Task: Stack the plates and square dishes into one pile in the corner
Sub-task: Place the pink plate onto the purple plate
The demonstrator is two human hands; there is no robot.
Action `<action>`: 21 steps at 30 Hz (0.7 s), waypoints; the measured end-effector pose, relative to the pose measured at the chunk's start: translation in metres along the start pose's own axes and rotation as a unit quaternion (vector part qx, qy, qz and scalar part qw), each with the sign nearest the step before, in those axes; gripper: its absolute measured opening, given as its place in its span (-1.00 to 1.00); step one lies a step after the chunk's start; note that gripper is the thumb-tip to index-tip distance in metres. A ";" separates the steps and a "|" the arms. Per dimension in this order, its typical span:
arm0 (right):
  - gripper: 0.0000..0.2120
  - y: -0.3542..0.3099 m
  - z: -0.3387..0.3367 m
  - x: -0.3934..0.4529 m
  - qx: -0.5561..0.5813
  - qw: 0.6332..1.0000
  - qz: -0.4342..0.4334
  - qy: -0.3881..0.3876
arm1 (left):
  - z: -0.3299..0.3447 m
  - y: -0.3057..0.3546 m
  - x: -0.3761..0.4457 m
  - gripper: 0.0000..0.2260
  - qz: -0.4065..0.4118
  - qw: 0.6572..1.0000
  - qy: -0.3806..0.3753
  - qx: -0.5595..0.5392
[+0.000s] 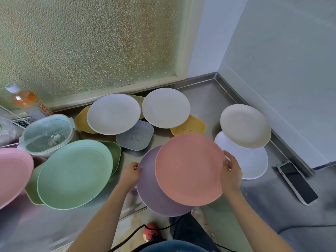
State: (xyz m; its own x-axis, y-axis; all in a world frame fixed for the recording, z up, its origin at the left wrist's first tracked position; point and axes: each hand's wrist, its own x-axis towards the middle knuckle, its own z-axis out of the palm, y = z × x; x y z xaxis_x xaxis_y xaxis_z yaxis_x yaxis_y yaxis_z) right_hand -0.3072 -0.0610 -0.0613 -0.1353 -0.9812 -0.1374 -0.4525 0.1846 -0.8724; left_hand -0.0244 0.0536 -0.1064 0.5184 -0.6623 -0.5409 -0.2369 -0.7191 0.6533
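Observation:
A salmon-pink plate (pixel 189 170) lies on top of a purple plate (pixel 154 197) at the counter's front edge. My right hand (pixel 231 171) grips the pink plate's right rim. My left hand (pixel 131 174) holds the purple plate's left rim. To the right, a beige plate (pixel 245 126) rests on a white plate (pixel 254 162) near the corner. Further back lie a pale blue-grey plate (pixel 113 113), a light grey plate (pixel 166 108), a grey square dish (pixel 135 136) and a yellow square dish (pixel 189 128). A second yellow dish (pixel 81 120) shows under the blue-grey plate.
A large green plate (pixel 74 173) sits over green square dishes (pixel 113 153) at the left, beside a pink plate (pixel 12 173). A mint strainer basket (pixel 47 135) and a drink bottle (pixel 27 100) stand behind. A phone (pixel 298 182) lies at the right. The steel counter (pixel 205 99) meets the walls at the back right.

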 end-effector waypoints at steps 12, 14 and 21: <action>-0.57 0.016 0.067 -0.021 -0.228 0.967 -0.008 -0.116 | -0.009 0.005 -0.033 -0.83 0.030 0.985 -0.021 -0.171; -0.52 0.024 0.068 -0.018 -0.279 0.945 -0.038 -0.167 | -0.008 0.005 -0.033 -0.84 0.029 0.985 -0.009 -0.169; -0.43 0.032 0.064 -0.017 -0.309 0.916 -0.070 -0.248 | 0.003 0.002 -0.026 -0.75 0.020 0.994 0.048 -0.099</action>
State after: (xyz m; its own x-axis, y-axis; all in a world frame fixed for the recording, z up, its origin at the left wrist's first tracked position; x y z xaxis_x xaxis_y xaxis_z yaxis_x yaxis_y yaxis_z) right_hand -0.2623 -0.0417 -0.1167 0.3094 -0.8746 -0.3733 -0.8677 -0.0991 -0.4871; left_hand -0.0409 0.0686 -0.0921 0.5897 -0.6592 -0.4665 -0.0978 -0.6317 0.7690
